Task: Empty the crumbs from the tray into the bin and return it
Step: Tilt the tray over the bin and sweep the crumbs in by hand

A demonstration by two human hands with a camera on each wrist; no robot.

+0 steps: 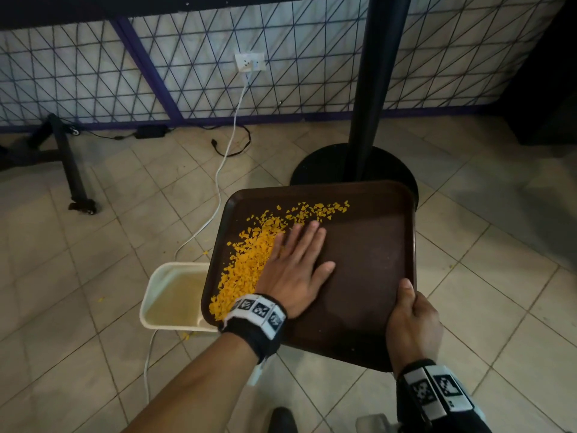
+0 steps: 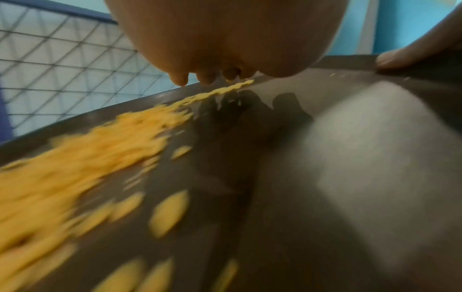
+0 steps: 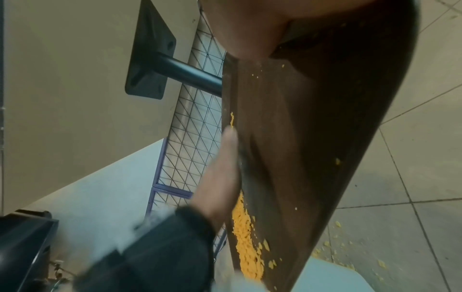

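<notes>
A dark brown tray [image 1: 371, 260] is held tilted over a white rectangular bin [image 1: 170, 295] on the floor, its left edge above the bin. My right hand [image 1: 412, 320] grips the tray's near right edge, thumb on top. My left hand [image 1: 296, 264] lies flat on the tray with straight fingers, its outer edge against a heap of yellow crumbs [image 1: 249, 254]. In the left wrist view the crumbs [image 2: 82, 158] are blurred along the tray's [image 2: 325, 177] left side. The right wrist view shows crumbs [image 3: 246, 247] gathered at the low end of the tray [image 3: 312, 138].
A black table post with a round base [image 1: 356, 170] stands just behind the tray. A white cable [image 1: 218, 182] runs from a wall socket past the bin. A black wheeled frame [image 1: 75, 170] is at the left. A few crumbs [image 3: 350, 254] lie on the tiled floor.
</notes>
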